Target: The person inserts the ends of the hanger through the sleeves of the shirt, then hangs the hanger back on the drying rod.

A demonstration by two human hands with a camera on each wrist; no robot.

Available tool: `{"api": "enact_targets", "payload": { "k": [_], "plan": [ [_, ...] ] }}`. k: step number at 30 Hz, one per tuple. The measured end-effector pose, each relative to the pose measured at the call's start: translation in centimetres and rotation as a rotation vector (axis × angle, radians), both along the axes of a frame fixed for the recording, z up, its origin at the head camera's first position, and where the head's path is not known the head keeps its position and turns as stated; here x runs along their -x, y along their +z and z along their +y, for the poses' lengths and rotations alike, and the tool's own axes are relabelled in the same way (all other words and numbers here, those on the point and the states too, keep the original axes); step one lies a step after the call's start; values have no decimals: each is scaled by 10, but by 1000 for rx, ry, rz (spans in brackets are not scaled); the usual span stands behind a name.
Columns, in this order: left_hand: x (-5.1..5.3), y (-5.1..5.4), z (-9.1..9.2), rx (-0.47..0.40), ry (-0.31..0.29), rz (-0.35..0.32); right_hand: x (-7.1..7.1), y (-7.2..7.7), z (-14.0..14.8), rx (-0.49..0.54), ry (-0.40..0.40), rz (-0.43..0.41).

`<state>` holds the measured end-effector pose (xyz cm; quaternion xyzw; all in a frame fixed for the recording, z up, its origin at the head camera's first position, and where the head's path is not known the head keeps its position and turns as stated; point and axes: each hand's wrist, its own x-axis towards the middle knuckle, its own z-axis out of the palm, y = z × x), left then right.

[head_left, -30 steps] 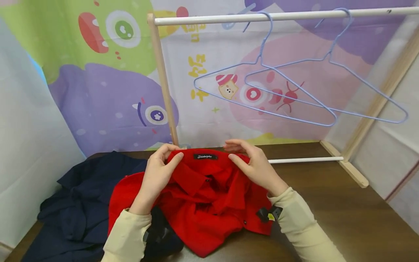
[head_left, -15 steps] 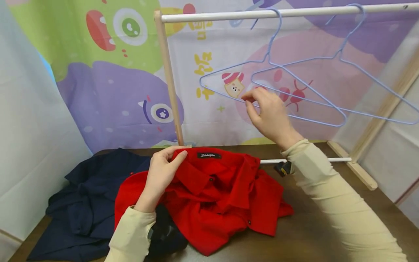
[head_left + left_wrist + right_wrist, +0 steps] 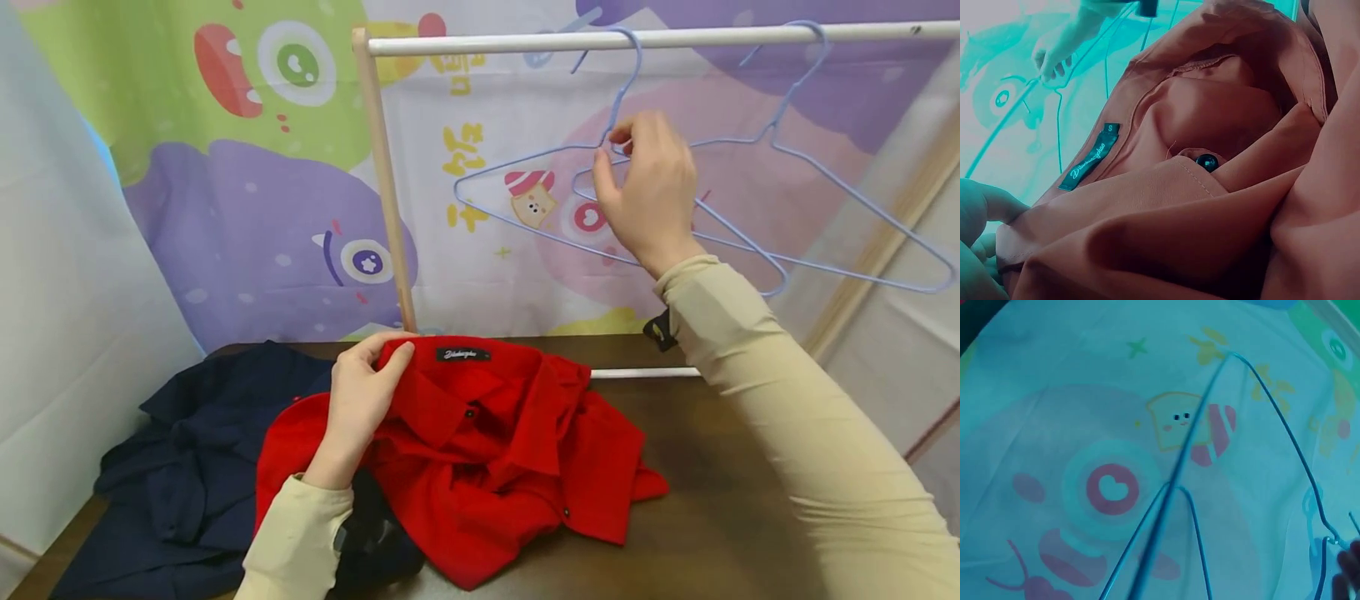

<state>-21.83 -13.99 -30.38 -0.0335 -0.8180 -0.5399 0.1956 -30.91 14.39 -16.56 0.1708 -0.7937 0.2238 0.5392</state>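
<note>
A red collared shirt (image 3: 480,467) with a black neck label (image 3: 462,354) lies bunched on the table, its collar raised. My left hand (image 3: 360,400) pinches the collar's left end between thumb and fingers. In the left wrist view the shirt (image 3: 1166,187) fills most of the picture, with a dark button beside the label. Raised to the rack, my right hand (image 3: 652,183) is at the neck of the nearer blue wire hanger (image 3: 525,156), thumb and fingers apart around it. Only a few fingertips show at the right edge of the right wrist view, beside the hanger's twisted neck.
A second blue hanger (image 3: 862,202) hangs to the right on the white rail (image 3: 705,37). A dark navy garment (image 3: 187,475) lies on the left side of the brown table (image 3: 705,517). The rack's wooden post (image 3: 386,183) stands behind the shirt; a cartoon-printed curtain hangs behind.
My right hand has left the collar's right side and risen to the nearer hanger's neck. The collar's right side has dropped somewhat. My left hand keeps its hold on the collar.
</note>
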Motion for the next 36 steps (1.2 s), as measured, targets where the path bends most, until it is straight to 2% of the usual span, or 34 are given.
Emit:
{"api": "enact_targets", "payload": {
  "k": [2,4,8,11,20,26,33,36],
  "plan": [
    [0,0,0,7,-3,1,1,7,-1,59,-61,-86],
    [1,-1,0,11,-8,4,2,13,-2,91,-125,-209],
    [2,-2,0,8,-37,12,4,22,-5,90,-223,-451],
    [2,-3,0,6,-61,12,7,23,-6,72,-256,-535],
    [2,-1,-3,9,-78,14,18,23,-6,55,-300,-597],
    [1,0,-4,13,-75,19,22,25,-4,2,-319,-583],
    [2,-1,-3,22,-86,25,22,32,-1,-24,-325,-616],
    [2,-2,-2,18,-88,26,22,36,2,-21,-324,-583]
  ]
}}
